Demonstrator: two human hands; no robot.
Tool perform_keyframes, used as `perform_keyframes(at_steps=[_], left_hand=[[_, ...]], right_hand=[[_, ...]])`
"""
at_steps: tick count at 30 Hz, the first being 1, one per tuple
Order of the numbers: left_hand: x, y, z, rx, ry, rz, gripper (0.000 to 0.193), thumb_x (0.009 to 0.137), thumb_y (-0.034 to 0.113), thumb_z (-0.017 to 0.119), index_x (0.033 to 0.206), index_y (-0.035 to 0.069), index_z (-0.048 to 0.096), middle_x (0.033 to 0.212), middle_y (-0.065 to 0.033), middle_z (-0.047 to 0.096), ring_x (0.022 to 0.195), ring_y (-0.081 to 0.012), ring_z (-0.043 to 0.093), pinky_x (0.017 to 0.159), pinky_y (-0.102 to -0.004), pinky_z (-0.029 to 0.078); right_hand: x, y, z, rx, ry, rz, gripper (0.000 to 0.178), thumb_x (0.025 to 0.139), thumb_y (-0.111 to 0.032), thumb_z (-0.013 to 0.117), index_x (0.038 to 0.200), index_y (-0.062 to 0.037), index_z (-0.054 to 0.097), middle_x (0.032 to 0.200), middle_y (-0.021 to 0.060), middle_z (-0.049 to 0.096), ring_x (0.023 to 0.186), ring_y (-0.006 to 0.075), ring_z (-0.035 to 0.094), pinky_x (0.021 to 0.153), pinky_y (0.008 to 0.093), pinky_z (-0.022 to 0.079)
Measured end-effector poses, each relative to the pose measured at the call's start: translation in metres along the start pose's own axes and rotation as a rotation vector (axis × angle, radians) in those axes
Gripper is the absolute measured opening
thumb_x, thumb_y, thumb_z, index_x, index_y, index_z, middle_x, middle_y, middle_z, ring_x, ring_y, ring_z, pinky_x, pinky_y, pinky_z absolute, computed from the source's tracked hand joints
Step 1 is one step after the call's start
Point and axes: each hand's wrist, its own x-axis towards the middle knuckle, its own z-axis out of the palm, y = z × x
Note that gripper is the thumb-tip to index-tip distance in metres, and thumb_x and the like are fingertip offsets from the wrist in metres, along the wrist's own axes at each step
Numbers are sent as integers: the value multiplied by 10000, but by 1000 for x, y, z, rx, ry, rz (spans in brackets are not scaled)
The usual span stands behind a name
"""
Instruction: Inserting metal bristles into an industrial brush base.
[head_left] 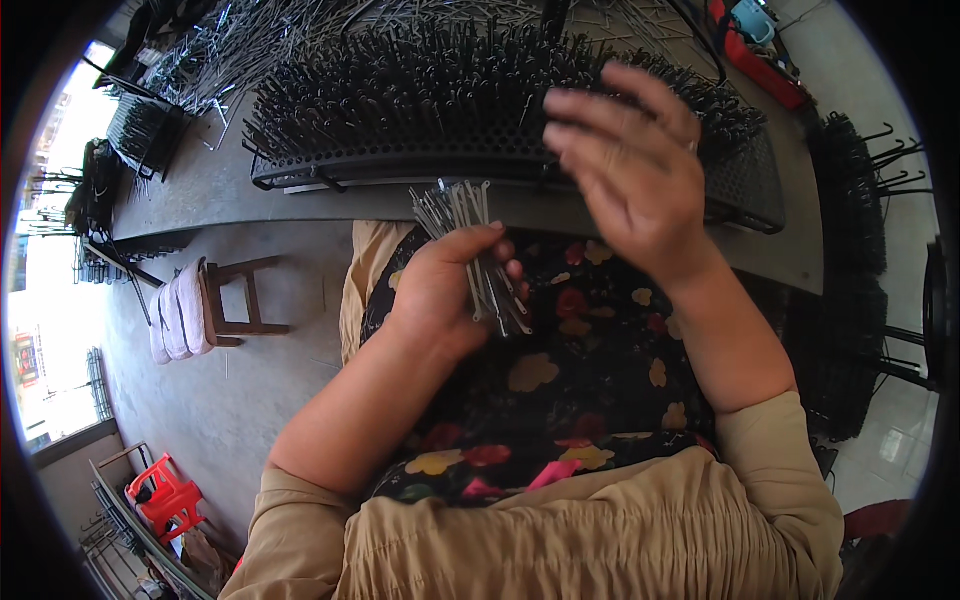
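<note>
A bundle of thin silver metal strips with small holes at their ends [470,205] is clasped in my left hand [440,282], above my lap at the table's near edge. The strips poke out above and below the fist. My right hand [635,165] is raised over the right part of a black perforated rack [400,165], its fingers spread and somewhat blurred; I see nothing in it. Many dark hooked metal pieces [400,95] stand upright in the rack's holes. The right hand hides some of them.
Loose metal strips [255,50] lie heaped on the grey table [225,185] behind the rack. To the left stands a wooden stool [240,300] with a pale cloth. A red plastic stool [165,497] is at lower left. Black racks with hooks [850,250] line the right side.
</note>
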Motion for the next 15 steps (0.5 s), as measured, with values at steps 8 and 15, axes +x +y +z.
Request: perform_keyframes(at_steps=[8, 15], left_hand=[[-5, -2, 0, -71, -307, 43, 330, 969, 179, 381, 1141, -59, 532, 1109, -148, 595, 1010, -236, 615, 878, -344, 529], [-5, -4, -4, -91, -460, -49, 375, 953, 155, 372, 1192, -85, 531, 1142, -157, 603, 1039, -255, 617, 885, -356, 531]], right_hand=[[-17, -52, 4, 520, -216, -176, 255, 626, -106, 714, 880, -129, 725, 1051, 30, 659, 1051, 252, 568, 859, 384, 453], [-15, -52, -4, 610, -388, -195, 244, 589, -128, 705, 831, -99, 712, 1080, 37, 642, 1076, 244, 574, 891, 397, 451]])
